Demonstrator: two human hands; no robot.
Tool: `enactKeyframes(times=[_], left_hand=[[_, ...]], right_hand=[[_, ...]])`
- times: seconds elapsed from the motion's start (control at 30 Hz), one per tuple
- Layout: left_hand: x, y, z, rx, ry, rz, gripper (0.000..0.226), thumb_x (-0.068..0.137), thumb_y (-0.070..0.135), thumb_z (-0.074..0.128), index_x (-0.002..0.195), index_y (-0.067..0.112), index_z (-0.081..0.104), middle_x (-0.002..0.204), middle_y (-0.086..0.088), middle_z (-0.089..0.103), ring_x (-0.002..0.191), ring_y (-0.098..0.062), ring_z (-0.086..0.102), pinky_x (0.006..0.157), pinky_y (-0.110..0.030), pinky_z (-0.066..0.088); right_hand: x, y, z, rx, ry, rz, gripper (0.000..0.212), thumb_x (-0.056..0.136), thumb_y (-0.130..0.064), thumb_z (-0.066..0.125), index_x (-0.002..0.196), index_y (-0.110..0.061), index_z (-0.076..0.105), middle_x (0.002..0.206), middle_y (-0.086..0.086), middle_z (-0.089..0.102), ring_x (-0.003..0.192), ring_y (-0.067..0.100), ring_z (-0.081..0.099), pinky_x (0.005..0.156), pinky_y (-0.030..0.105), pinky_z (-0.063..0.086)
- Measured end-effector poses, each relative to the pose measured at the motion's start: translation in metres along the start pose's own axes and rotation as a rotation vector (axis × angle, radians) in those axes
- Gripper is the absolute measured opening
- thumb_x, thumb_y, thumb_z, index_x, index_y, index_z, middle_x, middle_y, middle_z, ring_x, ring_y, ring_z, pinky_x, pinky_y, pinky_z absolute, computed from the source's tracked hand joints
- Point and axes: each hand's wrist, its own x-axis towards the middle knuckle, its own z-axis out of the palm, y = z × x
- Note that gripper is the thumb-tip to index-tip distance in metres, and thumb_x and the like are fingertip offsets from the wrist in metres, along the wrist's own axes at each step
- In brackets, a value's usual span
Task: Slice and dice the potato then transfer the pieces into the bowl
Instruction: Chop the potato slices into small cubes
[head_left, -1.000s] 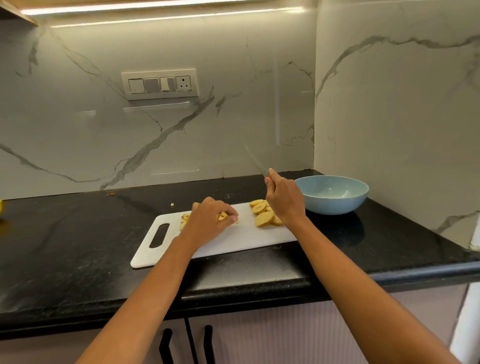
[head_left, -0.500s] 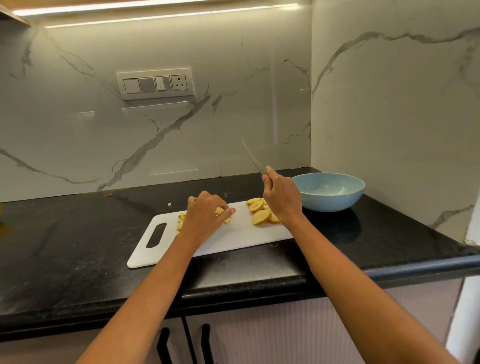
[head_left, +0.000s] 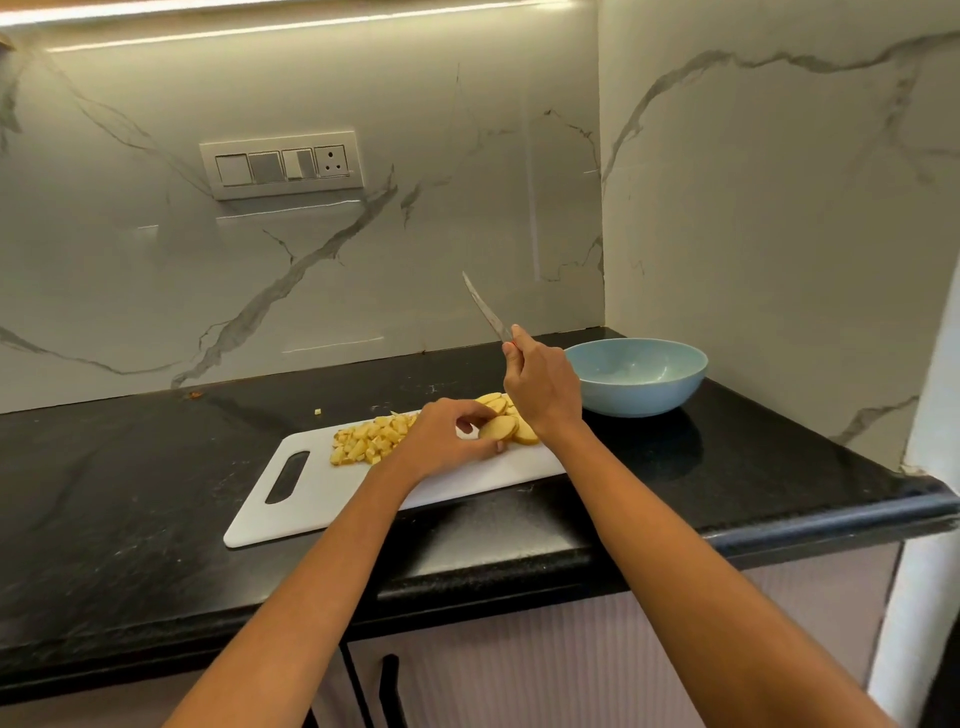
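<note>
Head view: left hand (head_left: 441, 439) pinching potato slice (head_left: 497, 428) on cutting board (head_left: 322, 488); right hand (head_left: 543, 387) gripping knife (head_left: 485, 307), blade raised; bowl (head_left: 636, 375) sitting beside board.

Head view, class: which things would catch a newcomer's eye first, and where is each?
The knife, raised blade-up in the right hand above the white cutting board. On the board's middle lies a pile of diced potato; the left hand reaches the potato slices beside it. A blue bowl stands at the right.
</note>
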Motion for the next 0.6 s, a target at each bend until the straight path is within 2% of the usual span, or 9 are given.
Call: enactKeyframes(times=[0.13,0.27,0.37,0.43,0.53,0.6], left_hand=[[0.003,0.001,0.001,-0.048,0.039,-0.024,0.045,0.075,0.026,0.077,0.117,0.016,0.063,0.108,0.001,0.066,0.095,-0.013,0.059,0.084,-0.022,0.050],[0.003,0.006,0.001,-0.115,0.090,-0.059,0.048,0.075,0.021,0.077,0.119,0.011,0.062,0.108,0.000,0.065,0.093,-0.009,0.059,0.075,-0.008,0.047],[0.005,0.008,0.004,-0.161,0.147,-0.095,0.046,0.075,0.017,0.077,0.118,0.007,0.062,0.110,-0.006,0.067,0.091,-0.008,0.059,0.071,-0.005,0.046],[0.007,0.008,0.003,-0.221,0.219,-0.148,0.045,0.074,0.015,0.077,0.116,0.005,0.063,0.110,-0.008,0.067,0.092,-0.010,0.060,0.074,-0.008,0.047],[0.011,0.003,0.000,-0.352,0.297,-0.256,0.047,0.072,0.013,0.078,0.116,0.005,0.063,0.112,-0.010,0.067,0.100,-0.016,0.063,0.084,-0.020,0.048],[0.013,0.000,-0.001,-0.383,0.306,-0.293,0.047,0.073,0.014,0.078,0.116,0.005,0.063,0.112,-0.011,0.067,0.100,-0.017,0.063,0.082,-0.021,0.048]], right_hand=[[0.000,0.000,0.000,-0.002,0.012,0.001,0.042,0.102,-0.027,0.037,0.139,-0.010,0.043,0.096,0.006,0.069,0.074,0.011,0.057,0.063,0.018,0.043],[-0.001,-0.001,-0.002,-0.017,0.002,0.004,0.042,0.102,-0.027,0.037,0.139,-0.010,0.044,0.096,0.007,0.069,0.077,0.013,0.060,0.063,0.018,0.042],[-0.002,-0.003,-0.003,-0.012,-0.003,0.012,0.040,0.102,-0.026,0.037,0.136,-0.008,0.047,0.095,0.008,0.069,0.079,0.016,0.061,0.063,0.020,0.043],[-0.003,-0.004,-0.004,0.002,-0.030,0.042,0.036,0.101,-0.025,0.038,0.126,-0.006,0.055,0.097,0.009,0.068,0.078,0.015,0.058,0.064,0.021,0.043],[-0.003,-0.002,-0.003,0.073,-0.137,0.126,0.030,0.100,-0.024,0.042,0.108,-0.007,0.065,0.097,0.011,0.067,0.075,0.013,0.054,0.063,0.024,0.043],[-0.002,0.000,-0.004,0.117,-0.232,0.199,0.029,0.099,-0.024,0.045,0.109,-0.007,0.066,0.096,0.010,0.067,0.074,0.013,0.055,0.062,0.024,0.043]])
